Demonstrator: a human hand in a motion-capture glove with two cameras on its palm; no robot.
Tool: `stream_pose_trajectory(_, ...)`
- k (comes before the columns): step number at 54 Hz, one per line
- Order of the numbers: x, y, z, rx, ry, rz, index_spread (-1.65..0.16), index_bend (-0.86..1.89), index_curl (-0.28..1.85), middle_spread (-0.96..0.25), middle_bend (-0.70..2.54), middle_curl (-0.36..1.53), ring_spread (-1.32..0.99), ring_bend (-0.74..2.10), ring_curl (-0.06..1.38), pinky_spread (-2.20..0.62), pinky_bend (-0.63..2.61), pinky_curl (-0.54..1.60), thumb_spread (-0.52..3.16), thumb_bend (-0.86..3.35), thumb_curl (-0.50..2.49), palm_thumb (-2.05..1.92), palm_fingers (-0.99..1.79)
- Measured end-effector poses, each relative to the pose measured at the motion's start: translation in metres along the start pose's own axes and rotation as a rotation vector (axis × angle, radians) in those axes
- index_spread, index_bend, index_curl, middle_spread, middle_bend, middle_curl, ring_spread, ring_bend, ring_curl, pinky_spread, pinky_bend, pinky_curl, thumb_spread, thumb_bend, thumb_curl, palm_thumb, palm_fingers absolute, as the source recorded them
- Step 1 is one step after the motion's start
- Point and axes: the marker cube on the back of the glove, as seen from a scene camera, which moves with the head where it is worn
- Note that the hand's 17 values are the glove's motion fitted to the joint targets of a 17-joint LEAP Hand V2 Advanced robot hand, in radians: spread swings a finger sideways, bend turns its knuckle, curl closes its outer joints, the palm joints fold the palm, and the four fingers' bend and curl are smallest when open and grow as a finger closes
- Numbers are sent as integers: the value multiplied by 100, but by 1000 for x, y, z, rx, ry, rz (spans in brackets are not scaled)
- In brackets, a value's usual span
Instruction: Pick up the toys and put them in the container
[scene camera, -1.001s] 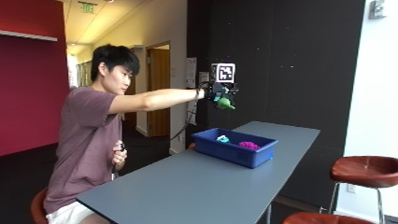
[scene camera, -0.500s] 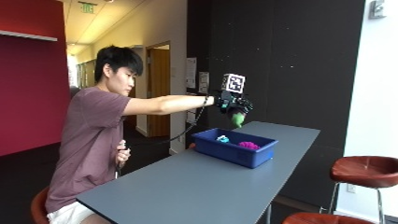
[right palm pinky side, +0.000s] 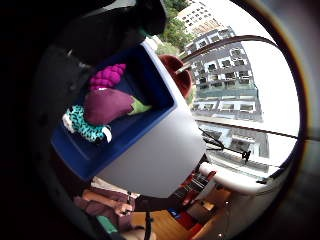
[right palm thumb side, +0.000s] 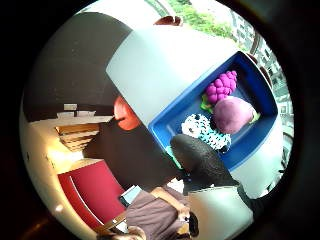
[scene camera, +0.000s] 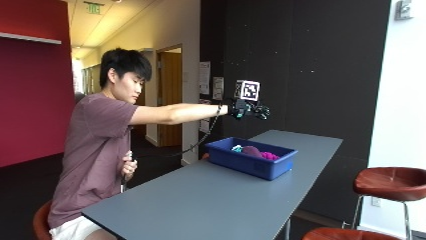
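Observation:
A blue container (scene camera: 247, 167) stands on the grey table (scene camera: 213, 200) toward its far end. Inside lie a purple eggplant toy (scene camera: 251, 150), a pink grape toy (scene camera: 269, 156) and a teal spotted toy (scene camera: 237, 148). My gloved right hand (scene camera: 249, 110) hovers above the container at arm's length, fingers spread and holding nothing. Looking down from the palm, the eggplant (right palm thumb side: 232, 114) rests between the grapes (right palm thumb side: 221, 86) and the spotted toy (right palm thumb side: 202, 129), with a gloved finger (right palm thumb side: 200, 160) over the container's near rim (right palm thumb side: 165, 127). The little finger side view shows the same eggplant (right palm pinky side: 107, 106) in the container (right palm pinky side: 155, 90).
The person sits at the table's near left side, bare left hand (scene camera: 128, 167) held against the chest. Two brown stools (scene camera: 389, 181) (scene camera: 333, 234) stand at the right of the table. A dark wall runs behind the table's far end.
The hand moved over the container and let go of the toy with the green end; the eggplant now lies in the container. The hand stays raised above it.

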Motion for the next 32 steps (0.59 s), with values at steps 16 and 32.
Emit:
stream_pose_trajectory(16, 31, 25, 11, -44, 134, -129, -12, 6, 24, 5, 12, 31, 1, 31, 45, 6, 98, 41, 121, -1, 44, 9, -27)
stream_pose_trajectory(32, 36, 32, 19, -75, 223, -291, -12, 8, 20, 4, 13, 27, 2, 29, 43, 6, 95, 38, 124, -1, 39, 10, -23)
